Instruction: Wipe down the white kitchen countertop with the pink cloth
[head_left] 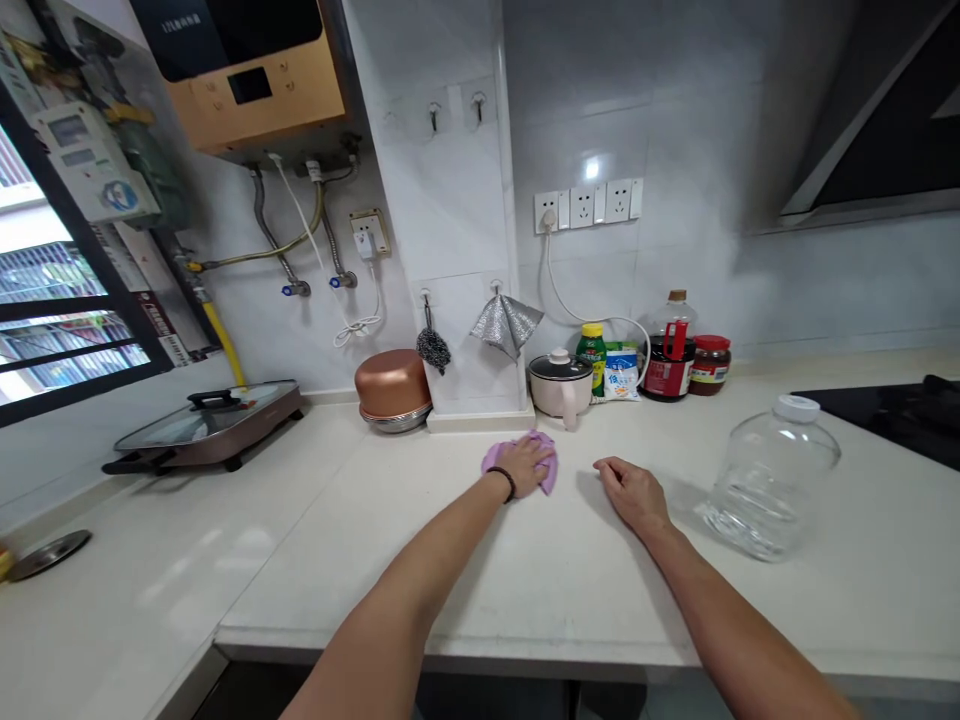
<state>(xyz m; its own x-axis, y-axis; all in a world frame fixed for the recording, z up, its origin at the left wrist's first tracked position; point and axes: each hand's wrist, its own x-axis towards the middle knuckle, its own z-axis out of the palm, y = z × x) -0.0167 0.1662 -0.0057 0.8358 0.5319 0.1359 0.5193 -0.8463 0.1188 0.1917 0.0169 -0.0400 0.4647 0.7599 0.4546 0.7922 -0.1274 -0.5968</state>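
My left hand (pixel 525 466), with a dark beaded bracelet at the wrist, presses a crumpled purple cloth (pixel 550 478) onto the white countertop (pixel 480 560). The fingers are bent over the cloth, which shows around them near the foot of the wall pillar. To the right, my right hand (pixel 634 494) is curled into a loose fist at the counter, with nothing visible in it. A large clear plastic bottle (pixel 776 480) with a white cap, partly filled, stands to the right of this hand. Behind both hands is a small pink electric pot (pixel 561 385) with a lid.
A copper-coloured pot (pixel 391 383) sits left of the pillar. Against the back wall stand a green bottle (pixel 592 355), a white-blue packet (pixel 622 372) and dark sauce containers (pixel 669 365). An electric griddle (pixel 210 425) lies far left, a black cooktop (pixel 892 410) right.
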